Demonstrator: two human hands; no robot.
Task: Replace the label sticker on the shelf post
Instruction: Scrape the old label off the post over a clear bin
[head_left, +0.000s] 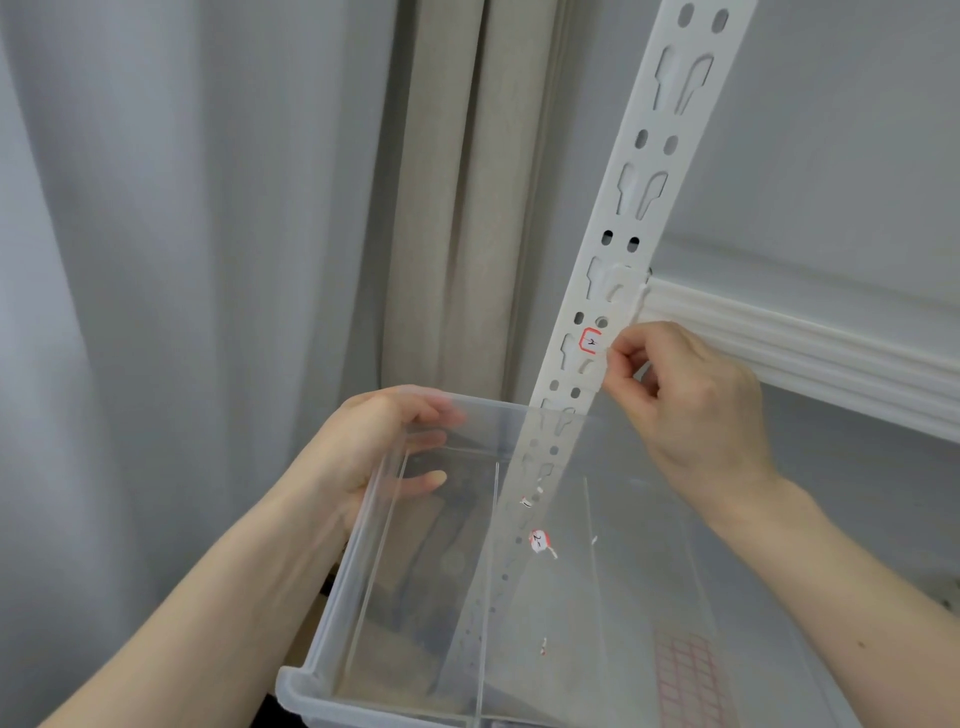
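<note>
Curtains (208, 260) fill the left half of the frame, grey beside beige. A white shelf (810, 353) edge runs from centre right toward the right border.

A clear plastic bin (363, 597) occupies the lower centre. The left hand (379, 447) grips its far left rim, thumb over the top edge and fingers seen through the wall inside. Torn scraps of an old label (538, 541) lie in the bin, red-bordered with a handwritten mark.

The white perforated shelf post (644, 171) slants from the upper right down to the centre and continues behind the bin.

The right hand (691, 400), centre right, is closed in a pinch, thumb and forefinger meeting at the right edge of the post. Whether the tips hold the sticker's edge or only press beside it cannot be told.

The label sticker (590, 341) sits on the post face at centre frame, just below a pair of round holes and partly over a keyhole slot. It is small, red-bordered, with a dark handwritten mark.

Assessment: the sticker is thin paper, near weightless, limp and easily torn, as the scraps suggest. Best taken at a lifted corner or the right edge, between nail and fingertip, and peeled slowly and flat along the post. The part over the slot lacks backing and is likely to crease.
</note>
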